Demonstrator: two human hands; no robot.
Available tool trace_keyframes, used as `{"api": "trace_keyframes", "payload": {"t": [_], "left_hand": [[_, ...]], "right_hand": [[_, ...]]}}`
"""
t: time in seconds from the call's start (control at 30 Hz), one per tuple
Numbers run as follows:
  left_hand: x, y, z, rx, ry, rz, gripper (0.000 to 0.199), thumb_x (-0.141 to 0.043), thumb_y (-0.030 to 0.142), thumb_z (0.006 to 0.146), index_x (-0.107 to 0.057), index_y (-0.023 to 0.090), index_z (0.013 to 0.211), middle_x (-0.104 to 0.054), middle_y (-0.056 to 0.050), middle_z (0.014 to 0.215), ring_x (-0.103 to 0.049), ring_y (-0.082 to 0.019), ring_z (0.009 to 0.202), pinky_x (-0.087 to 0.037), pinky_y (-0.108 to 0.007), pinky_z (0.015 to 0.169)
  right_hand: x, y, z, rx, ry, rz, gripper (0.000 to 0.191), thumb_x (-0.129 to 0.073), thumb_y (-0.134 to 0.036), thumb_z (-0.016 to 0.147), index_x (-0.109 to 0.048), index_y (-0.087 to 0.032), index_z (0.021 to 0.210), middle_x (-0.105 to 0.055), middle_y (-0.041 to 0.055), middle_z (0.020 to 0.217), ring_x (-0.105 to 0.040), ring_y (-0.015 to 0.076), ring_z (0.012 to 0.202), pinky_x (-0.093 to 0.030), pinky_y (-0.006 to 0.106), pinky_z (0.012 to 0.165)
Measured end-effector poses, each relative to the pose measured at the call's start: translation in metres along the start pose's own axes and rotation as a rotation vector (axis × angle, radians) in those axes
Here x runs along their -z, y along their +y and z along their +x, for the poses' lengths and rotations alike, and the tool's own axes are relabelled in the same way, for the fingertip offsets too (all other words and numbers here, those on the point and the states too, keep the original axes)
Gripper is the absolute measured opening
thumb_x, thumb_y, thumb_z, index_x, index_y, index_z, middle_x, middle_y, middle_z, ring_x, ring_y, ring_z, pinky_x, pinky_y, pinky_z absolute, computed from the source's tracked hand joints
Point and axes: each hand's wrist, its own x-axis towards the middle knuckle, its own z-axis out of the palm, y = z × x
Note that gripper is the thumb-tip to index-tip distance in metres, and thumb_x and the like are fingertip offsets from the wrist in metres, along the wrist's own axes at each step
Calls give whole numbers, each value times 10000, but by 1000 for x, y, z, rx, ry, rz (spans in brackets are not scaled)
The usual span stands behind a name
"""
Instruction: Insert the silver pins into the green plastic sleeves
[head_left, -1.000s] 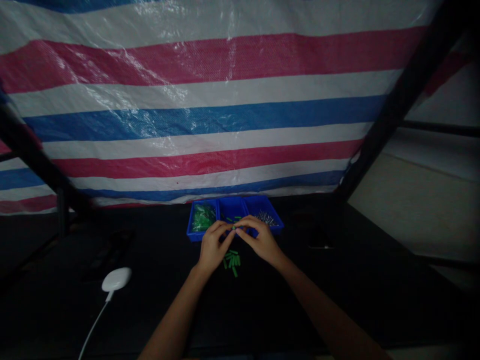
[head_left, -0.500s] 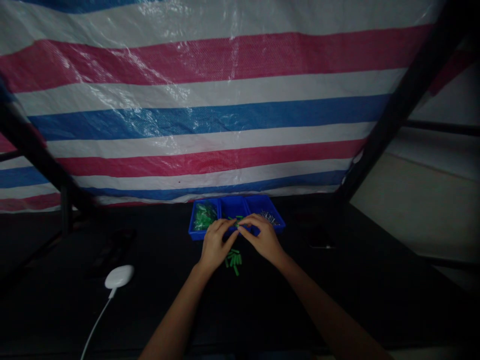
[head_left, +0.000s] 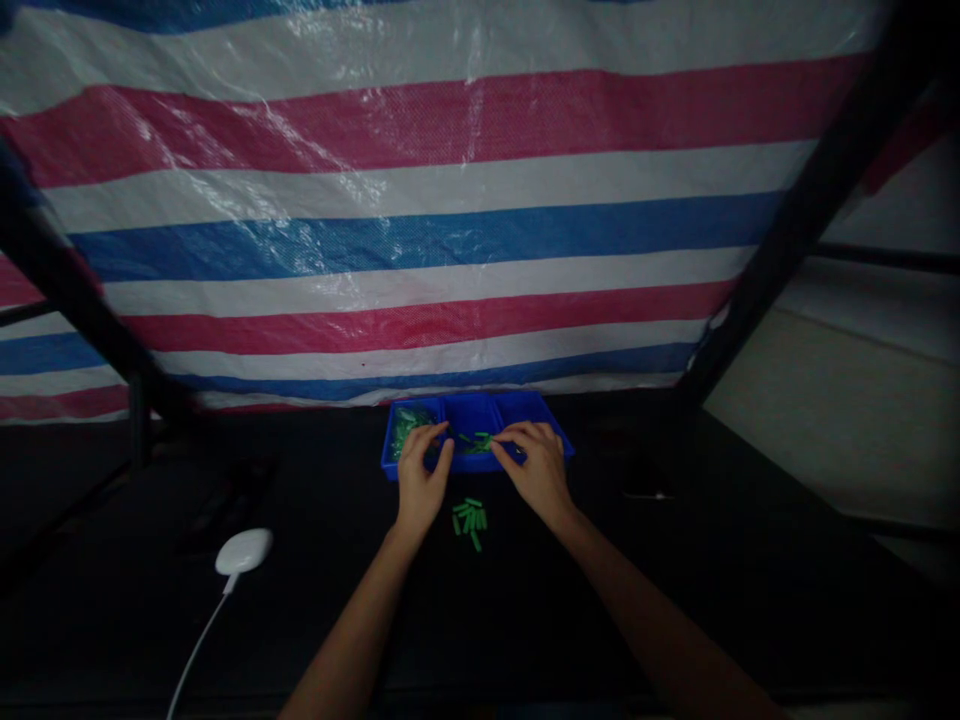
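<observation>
A blue tray (head_left: 472, 466) with three compartments lies at the back of the dark table. My left hand (head_left: 420, 485) is over the tray's left part, thumb and index finger apart, with nothing visible between them. My right hand (head_left: 536, 470) reaches over the right part, thumb and index fingertips close together at a small green stick (head_left: 484, 437). More green sticks lie in the middle compartment. The left compartment holds a clear bag of green pieces (head_left: 407, 420). My right hand hides much of the right compartment. Between my wrists, a small pile of green sticks (head_left: 471, 517) rests on the table.
A white rounded device (head_left: 244, 551) with a white cable lies at the left. A dark flat object (head_left: 649, 480) with a bright edge is at the right. Behind the table hangs a striped plastic sheet (head_left: 420, 240) between dark frame posts.
My hands were together over the middle compartment and are now apart. The left hand moved left and its fingers opened; the right moved slightly right. More green sticks show in the middle compartment.
</observation>
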Motion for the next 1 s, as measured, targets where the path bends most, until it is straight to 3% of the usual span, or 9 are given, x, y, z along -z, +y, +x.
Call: {"api": "trace_keyframes", "payload": {"t": [0.47, 0.77, 0.87, 0.93, 1.0], "left_hand": [[0, 1, 0, -13, -6, -11, 198, -535, 251, 834, -616, 201, 1007, -568, -61, 968, -541, -169, 880, -448, -326, 807], [0, 0, -1, -14, -6, -3, 196, -532, 245, 834, -614, 205, 1007, -571, -61, 976, -544, -178, 915, -445, -339, 835], [0, 0, -1, -15, 2, -13, 193, -531, 250, 834, -614, 204, 1002, -577, -63, 970, -549, -181, 916, -451, -339, 827], [0, -1, -1, -14, 6, -11, 193, -529, 252, 834, -614, 204, 1000, -581, -63, 970, -551, -180, 909, -454, -336, 819], [1, -1, 0, -16, 14, -5, 190, -528, 252, 834, -617, 202, 995, -585, -63, 971, -552, -179, 908, -454, -332, 814]], "right_hand": [[-2, 3, -1, -9, -39, -99, 120, -585, -289, 780, -698, -258, 804, -633, 34, 985, -454, 243, 971, -320, 372, 803], [4, -1, 2, 98, -32, 53, 153, -543, -247, 808, -690, -236, 850, -644, 41, 932, -501, 218, 933, -371, 356, 827], [9, -9, 0, 188, -155, 163, 184, -498, -235, 836, -673, -212, 889, -642, 35, 857, -551, 164, 807, -410, 288, 763], [11, -15, -3, 213, -309, 174, 194, -484, -249, 846, -663, -220, 917, -643, 14, 817, -556, 130, 678, -415, 251, 668], [9, -20, -7, 236, -469, 136, 188, -513, -279, 831, -662, -233, 936, -652, -1, 803, -572, 127, 673, -404, 237, 640]]}}
